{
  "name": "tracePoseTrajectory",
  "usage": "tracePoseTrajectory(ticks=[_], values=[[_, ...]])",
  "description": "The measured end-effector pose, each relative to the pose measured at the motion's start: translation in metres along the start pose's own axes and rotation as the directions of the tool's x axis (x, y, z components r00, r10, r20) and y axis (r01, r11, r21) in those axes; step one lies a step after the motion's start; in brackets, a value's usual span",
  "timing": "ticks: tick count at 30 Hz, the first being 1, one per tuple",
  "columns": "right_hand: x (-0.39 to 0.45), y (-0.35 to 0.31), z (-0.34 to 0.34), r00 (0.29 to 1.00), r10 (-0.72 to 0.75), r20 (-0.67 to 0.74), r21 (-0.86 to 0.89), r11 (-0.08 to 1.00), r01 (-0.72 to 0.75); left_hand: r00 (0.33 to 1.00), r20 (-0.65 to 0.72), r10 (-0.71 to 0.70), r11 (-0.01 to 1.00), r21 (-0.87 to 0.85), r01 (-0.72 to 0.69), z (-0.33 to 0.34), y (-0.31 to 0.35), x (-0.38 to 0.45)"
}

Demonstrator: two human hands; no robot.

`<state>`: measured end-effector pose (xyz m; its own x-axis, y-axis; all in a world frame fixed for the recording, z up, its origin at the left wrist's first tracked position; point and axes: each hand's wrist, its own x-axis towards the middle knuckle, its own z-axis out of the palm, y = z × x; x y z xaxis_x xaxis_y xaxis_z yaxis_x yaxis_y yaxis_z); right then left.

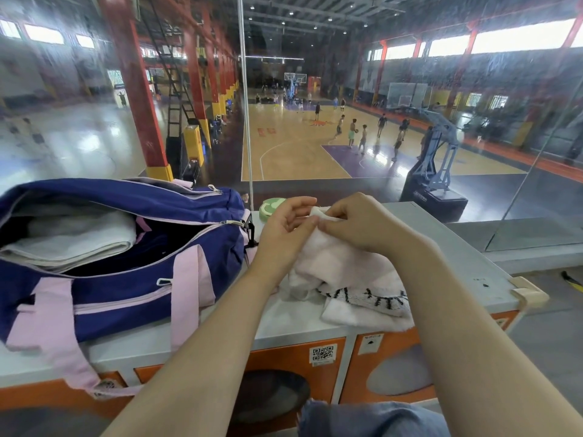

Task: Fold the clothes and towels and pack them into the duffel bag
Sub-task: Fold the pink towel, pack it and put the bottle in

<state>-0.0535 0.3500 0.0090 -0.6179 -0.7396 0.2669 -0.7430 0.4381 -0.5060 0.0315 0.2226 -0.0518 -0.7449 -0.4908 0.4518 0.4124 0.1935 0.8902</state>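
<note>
Both hands (315, 228) pinch a crumpled pale-pink towel (347, 272) with black lettering.

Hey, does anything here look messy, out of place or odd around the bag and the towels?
Nothing is spilled or damaged. The pale pink towel lies bunched up, unfolded, beside the open duffel bag, both hands pinching its top corner. One pink bag strap hangs over the counter's front edge. A small green round object sits behind the left hand.

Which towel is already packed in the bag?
The white folded towel inside the open duffel bag; the pink towel is held on the counter.
</note>
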Motion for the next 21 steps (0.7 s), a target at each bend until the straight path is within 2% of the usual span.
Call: tracePoseTrajectory(ticks=[7,11,14,18,21], values=[[0.003,0.008,0.005,1.0,-0.021,0.0,-0.02,1.0,0.021,1.0,-0.013,0.014,0.997,0.077,-0.013,0.001,0.0,0.001],[0.004,0.027,0.006,0.998,0.027,0.057,0.016,0.999,-0.028,0.977,-0.212,0.0,0.997,0.079,0.018,-0.01,0.008,0.005],[-0.001,0.046,0.001,0.976,0.117,0.182,0.055,0.99,-0.129,0.966,-0.259,0.019,0.998,0.069,-0.001,-0.019,0.015,0.008],[-0.011,0.059,-0.011,0.937,0.23,0.263,-0.089,0.973,-0.213,0.966,-0.253,0.056,0.996,0.087,-0.035,-0.018,0.032,0.005],[-0.021,0.066,-0.02,0.876,0.335,0.347,-0.231,0.936,-0.266,0.958,-0.27,0.097,0.992,0.102,-0.071,-0.021,0.043,0.005]])
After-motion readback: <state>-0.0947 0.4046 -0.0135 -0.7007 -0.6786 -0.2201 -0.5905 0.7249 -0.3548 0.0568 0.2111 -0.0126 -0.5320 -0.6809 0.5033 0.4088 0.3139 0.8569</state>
